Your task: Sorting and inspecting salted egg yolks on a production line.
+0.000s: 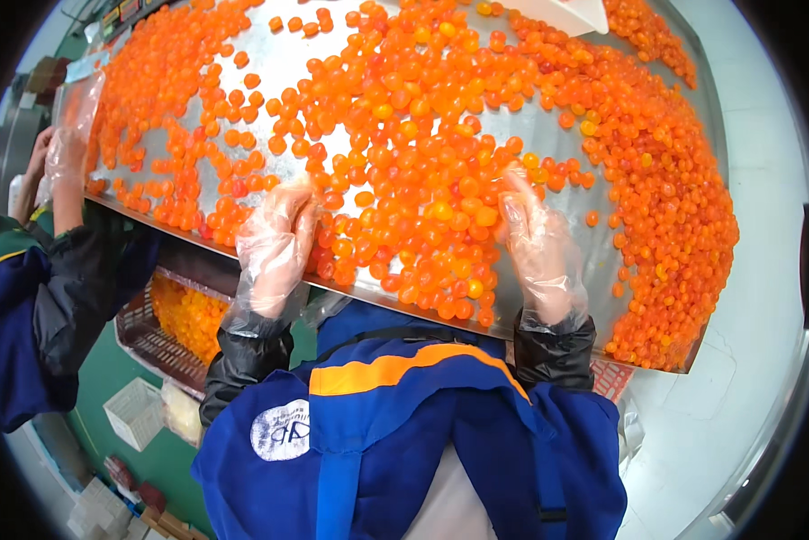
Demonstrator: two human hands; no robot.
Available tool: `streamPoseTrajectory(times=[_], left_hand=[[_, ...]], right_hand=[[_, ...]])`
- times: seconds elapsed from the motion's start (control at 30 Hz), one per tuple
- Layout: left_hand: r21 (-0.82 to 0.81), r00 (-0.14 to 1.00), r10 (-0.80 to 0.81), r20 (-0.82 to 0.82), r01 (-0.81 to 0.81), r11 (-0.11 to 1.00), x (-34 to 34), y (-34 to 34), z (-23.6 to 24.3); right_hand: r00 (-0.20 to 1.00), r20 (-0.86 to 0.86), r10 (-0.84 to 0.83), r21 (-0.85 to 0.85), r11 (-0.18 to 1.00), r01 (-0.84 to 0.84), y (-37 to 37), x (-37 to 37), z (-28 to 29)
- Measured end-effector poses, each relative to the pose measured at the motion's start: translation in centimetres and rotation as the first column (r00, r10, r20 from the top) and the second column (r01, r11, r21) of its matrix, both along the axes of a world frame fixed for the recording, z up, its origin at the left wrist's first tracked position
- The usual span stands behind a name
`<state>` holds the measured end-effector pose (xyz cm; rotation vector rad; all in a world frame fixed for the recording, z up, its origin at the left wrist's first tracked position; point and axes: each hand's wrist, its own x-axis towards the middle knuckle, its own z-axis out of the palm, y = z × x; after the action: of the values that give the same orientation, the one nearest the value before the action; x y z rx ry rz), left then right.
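Glossy, translucent orange balls (422, 171), a few of them yellower or redder, lie heaped on a metal table (602, 247). Thin clear plastic gloves cover both my hands. My left hand (276, 241) rests at the near edge of the table, its fingers against the left side of the middle heap. On the heap's right side, my right hand (541, 254) reaches forward with its fingers stretched out beside the balls. Neither hand visibly grips a ball. The heap fills the gap between the two hands.
A dense bank of balls (670, 225) curves along the table's right side. A white container (566, 13) stands at the far edge. A co-worker's gloved hand (67, 162) is at the left end. Below sit a brown crate (139, 328) of yellow-orange pieces and a white basket (134, 414).
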<state>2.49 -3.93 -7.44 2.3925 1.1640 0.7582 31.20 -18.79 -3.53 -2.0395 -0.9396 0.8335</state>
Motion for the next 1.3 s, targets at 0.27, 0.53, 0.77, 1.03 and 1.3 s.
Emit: streamPoseTrajectory(times=[0.27, 0.53, 0.77, 1.03, 1.3], left_hand=[[-0.326, 0.982, 0.166, 0.090, -0.129, 0.937, 0.4, -0.2, 2.0], [-0.020, 0.849, -0.502, -0.164, 0.506, 0.862, 11.3, -1.1, 4.0], [-0.156, 0.774, -0.554, -0.308, 0.533, 0.832, 14.0, 0.0, 0.5], [-0.404, 0.825, -0.561, 0.067, 0.536, 0.741, 13.5, 0.4, 3.2], [-0.124, 0.751, -0.606, 0.261, 0.649, 0.751, 10.8, 0.5, 7.3]], right_hand=[[0.981, 0.080, -0.175, -0.008, 0.984, 0.176, -5.7, 5.0, 0.3], [0.931, 0.360, 0.065, 0.036, 0.996, -0.084, -3.8, 3.9, 1.3], [0.954, 0.296, 0.049, 0.162, 0.982, -0.101, -3.7, 4.3, -0.1], [0.930, 0.361, 0.065, 0.180, 0.974, -0.138, -2.1, 3.3, 1.2], [0.951, 0.252, 0.181, 0.344, 0.901, -0.263, 0.4, 0.8, 5.6]])
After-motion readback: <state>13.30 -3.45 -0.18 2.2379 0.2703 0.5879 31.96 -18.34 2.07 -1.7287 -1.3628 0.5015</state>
